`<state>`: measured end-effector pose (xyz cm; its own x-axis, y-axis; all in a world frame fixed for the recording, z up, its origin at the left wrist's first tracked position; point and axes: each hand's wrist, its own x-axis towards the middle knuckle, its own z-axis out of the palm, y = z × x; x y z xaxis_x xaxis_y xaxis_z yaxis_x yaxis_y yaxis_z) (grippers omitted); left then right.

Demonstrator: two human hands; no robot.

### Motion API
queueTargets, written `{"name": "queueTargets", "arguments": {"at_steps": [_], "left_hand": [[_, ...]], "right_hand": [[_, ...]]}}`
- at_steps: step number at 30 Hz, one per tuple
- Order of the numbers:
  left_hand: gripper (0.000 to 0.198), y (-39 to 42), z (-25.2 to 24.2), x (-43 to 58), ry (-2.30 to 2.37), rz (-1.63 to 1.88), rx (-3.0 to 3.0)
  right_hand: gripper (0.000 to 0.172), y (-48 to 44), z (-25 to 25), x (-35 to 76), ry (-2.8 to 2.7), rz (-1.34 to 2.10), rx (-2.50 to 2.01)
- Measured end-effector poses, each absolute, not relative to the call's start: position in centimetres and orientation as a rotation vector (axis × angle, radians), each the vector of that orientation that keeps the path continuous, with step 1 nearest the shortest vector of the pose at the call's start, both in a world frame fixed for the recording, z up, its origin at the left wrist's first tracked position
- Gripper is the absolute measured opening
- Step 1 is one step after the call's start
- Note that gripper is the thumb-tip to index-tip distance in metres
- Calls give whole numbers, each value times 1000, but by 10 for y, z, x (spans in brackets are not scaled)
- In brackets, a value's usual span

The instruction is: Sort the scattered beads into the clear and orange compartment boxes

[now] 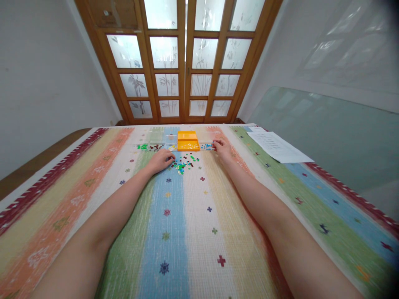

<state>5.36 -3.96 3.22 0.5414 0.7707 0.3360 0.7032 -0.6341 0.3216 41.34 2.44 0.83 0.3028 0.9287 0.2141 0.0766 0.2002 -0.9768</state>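
My left hand (pixel 161 159) rests on the striped cloth beside a loose pile of small coloured beads (pixel 183 162), its fingers curled toward the pile; whether they pinch a bead is too small to see. My right hand (pixel 222 148) lies further right, fingers closed near the blue beads (pixel 207 146) by a clear compartment (pixel 209 138). Between the hands, at the back, stands an orange tray (pixel 188 140) with pale beads in it. Green beads (pixel 143 146) and dark red beads (pixel 156 146) sit left of the tray.
A striped, patterned cloth (pixel 187 224) covers the table. A white printed sheet (pixel 278 147) lies at the back right. A glass pane (pixel 330 124) leans on the right. Wooden doors with frosted panes (pixel 183 62) stand behind the table.
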Motion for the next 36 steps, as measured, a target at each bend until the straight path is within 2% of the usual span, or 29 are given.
{"name": "queueTargets", "arguments": {"at_steps": [13,23,29,36], "left_hand": [[17,-39,30,55,1187,692,2611],[13,-34,24,51,1211,826,2494],[16,-22,18,40,1398,1149,1950],[22,-6,17,25,1324,1469,1266]], "right_hand": [[18,17,15,411,-1033,809,-1309],[19,10,14,407,-1083,832,-1323],[17,8,11,401,-1156,819,-1301],[17,10,6,400,-1210,812,-1289]]}}
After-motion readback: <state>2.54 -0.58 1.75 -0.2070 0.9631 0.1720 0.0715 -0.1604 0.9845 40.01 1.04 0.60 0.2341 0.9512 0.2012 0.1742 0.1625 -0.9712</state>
